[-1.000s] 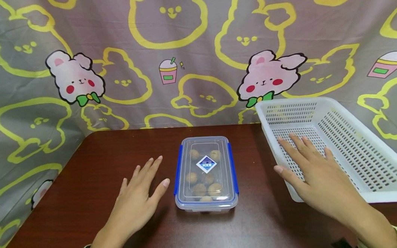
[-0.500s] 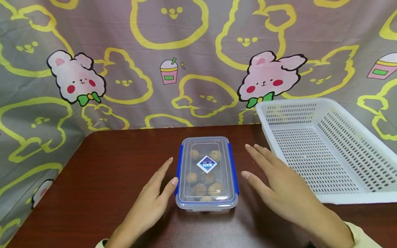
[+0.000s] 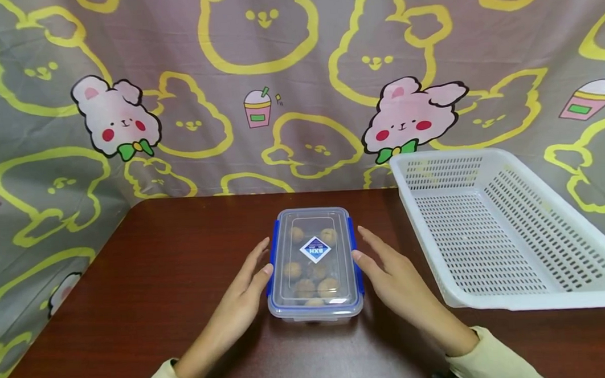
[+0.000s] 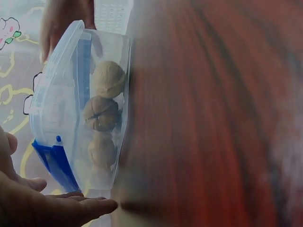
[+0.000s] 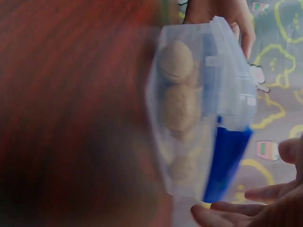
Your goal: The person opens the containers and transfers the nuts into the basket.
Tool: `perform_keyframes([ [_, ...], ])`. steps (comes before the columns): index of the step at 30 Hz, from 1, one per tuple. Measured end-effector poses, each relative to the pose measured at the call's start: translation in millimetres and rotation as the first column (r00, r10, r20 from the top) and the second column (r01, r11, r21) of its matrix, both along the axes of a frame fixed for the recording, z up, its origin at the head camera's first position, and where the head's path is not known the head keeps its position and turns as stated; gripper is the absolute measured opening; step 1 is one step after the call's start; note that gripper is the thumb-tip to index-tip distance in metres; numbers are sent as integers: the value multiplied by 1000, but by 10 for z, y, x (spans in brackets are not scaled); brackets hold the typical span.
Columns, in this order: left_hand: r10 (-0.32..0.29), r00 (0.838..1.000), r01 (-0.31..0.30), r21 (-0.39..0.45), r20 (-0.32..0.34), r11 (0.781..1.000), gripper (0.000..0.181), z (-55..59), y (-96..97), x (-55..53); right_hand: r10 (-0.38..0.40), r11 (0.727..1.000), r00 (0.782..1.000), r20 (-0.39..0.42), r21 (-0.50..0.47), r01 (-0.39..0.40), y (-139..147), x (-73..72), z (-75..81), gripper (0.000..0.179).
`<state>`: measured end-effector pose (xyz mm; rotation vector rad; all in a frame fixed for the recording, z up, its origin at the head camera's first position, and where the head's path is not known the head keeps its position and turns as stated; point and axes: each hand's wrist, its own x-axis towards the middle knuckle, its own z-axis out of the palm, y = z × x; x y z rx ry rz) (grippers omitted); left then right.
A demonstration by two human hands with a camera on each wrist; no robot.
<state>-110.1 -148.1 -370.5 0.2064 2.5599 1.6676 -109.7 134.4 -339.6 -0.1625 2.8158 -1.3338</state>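
A clear plastic food container (image 3: pixel 317 296) with a lid and blue side clips stands on the table. Several round brown walnuts (image 4: pixel 101 113) show through its walls, one with a cross-shaped crack. At its left side is my left hand (image 3: pixel 238 298), fingers straight and thumb near the lid's edge. My right hand (image 3: pixel 397 278) lies along the opposite side, its fingers extended too. Both hands are very close to the clips; whether they touch cannot be made out. In the right wrist view, fingertips reach beside the blue clip (image 5: pixel 227 161).
A white perforated plastic basket (image 3: pixel 485 302) stands on the right of the dark red-brown table (image 3: pixel 182 252). Behind the table hangs a cloth (image 3: pixel 298 98) printed with cartoon rabbits. A blue and white label (image 3: pixel 315 250) is on the container's lid.
My right hand has come left from over the basket to the container's right side. My left hand has moved right to its left side. The container has stayed in place.
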Motion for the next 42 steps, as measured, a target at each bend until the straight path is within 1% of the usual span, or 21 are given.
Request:
perform_keyframes([
  [2, -11, 1000, 11, 25, 24, 1000, 55, -4, 22, 2, -17, 997, 998, 64, -80, 22, -22, -24, -54, 62],
  [4, -18, 999, 16, 41, 45, 999, 54, -8, 45, 3, -23, 988, 994, 106, -151, 39, -48, -38, -108, 60],
  [7, -20, 998, 15, 68, 64, 998, 53, -27, 81, -3, -33, 978, 990, 135, -201, 60, -100, -43, -169, 61],
  [10, -23, 997, 15, 107, 75, 994, 52, -51, 112, -17, -47, 974, 990, 135, -212, 75, -161, -31, -214, 62],
  [13, -32, 997, 22, 135, 72, 991, 52, -69, 139, -26, -53, 965, 990, 133, -247, 85, -213, -13, -260, 62],
  [16, -37, 997, 28, 142, 62, 989, 53, -80, 154, -27, -58, 956, 991, 118, -279, 90, -247, 2, -299, 61],
  [22, -36, 998, 26, 163, 59, 986, 52, -85, 171, -33, -32, 917, 992, 120, -392, 77, -298, 32, -360, 61],
  [25, -33, 998, 22, 173, 61, 985, 52, -97, 175, -39, -31, 901, 992, 124, -426, 82, -310, 39, -385, 60],
  [33, -40, 998, 29, 188, 55, 982, 53, -121, 183, -25, -48, 884, 990, 135, -455, 105, -314, 41, -411, 57],
  [42, -39, 998, 26, 219, 54, 975, 53, -131, 198, -6, -47, 861, 990, 131, -497, 107, -328, 47, -449, 53],
])
